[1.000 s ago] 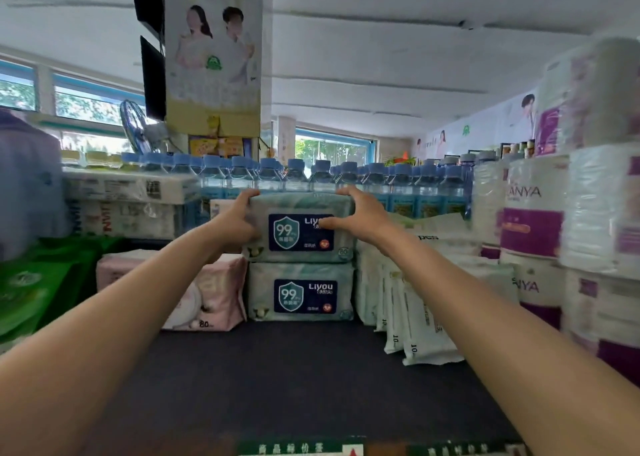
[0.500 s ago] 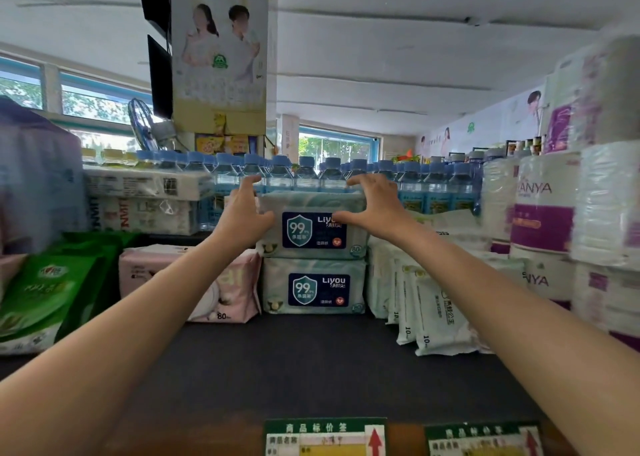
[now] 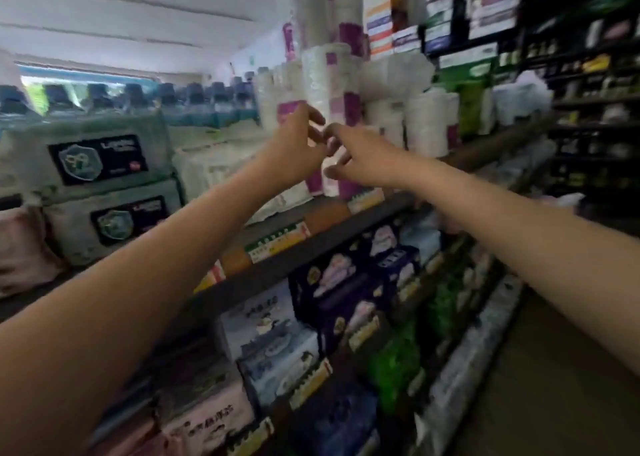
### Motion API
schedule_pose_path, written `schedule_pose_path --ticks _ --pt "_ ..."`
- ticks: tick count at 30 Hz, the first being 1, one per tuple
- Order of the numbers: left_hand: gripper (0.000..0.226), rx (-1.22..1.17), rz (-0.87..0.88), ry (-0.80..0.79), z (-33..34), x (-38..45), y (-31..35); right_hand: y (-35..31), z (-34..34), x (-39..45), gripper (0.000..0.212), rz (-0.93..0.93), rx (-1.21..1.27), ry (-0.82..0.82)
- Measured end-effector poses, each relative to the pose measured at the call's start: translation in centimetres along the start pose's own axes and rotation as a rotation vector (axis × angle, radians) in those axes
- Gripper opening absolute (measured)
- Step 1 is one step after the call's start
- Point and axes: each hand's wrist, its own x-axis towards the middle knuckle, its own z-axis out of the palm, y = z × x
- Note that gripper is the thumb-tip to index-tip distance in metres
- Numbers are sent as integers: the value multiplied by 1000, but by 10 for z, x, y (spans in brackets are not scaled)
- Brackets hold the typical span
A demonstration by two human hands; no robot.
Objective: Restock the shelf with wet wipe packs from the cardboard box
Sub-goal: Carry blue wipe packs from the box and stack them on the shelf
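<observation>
While the view is blurred, both hands hover empty: left hand (image 3: 298, 150) and right hand (image 3: 360, 159), fingers loosely apart. Two wipe packs (image 3: 100, 192) sit stacked at far left on the shelf (image 3: 311, 244).

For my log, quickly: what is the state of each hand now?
Left hand: open, fingers loose, holding nothing.
Right hand: open, fingers loosely curled, holding nothing.

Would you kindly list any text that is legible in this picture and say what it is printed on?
"99" faintly, in the shield on the upper wet wipe pack; its brand word is blurred.
Lower wet wipe pack: label blurred, unreadable.
Price tags on the shelf edge: too blurred.
Tissue rolls and lower-shelf packages: print unreadable.
</observation>
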Motion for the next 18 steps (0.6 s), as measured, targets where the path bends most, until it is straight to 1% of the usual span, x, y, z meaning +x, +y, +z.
schedule_pose_path --ticks 2,3,5,7,10,12,14,16,18 --pt "40 -65 38 -315 68 -31 25 44 2 -85 58 191 -73 -115" --pt "43 -63 81 -459 100 -53 39 65 3 -131 56 297 -98 -192" --pt "46 -85 153 -692 159 -100 72 99 -3 -227 46 519 -130 -313" --pt "43 -130 198 -885 209 -147 108 113 -27 -322 42 745 -164 -356" --pt "37 -115 343 -1095 271 -204 171 106 -72 -452 35 1040 -149 -328" --pt "32 -143 431 -1196 300 -238 217 98 -96 -532 25 1214 -122 -246" --pt "29 -177 494 -1280 327 -275 263 92 -115 -609 21 1388 -93 -174" --pt "27 -260 495 -1425 356 -315 301 92 -124 -682 32 1533 -57 -170" --pt "25 -279 490 -1525 385 -355 331 97 -120 -746 42 1630 -99 -262"
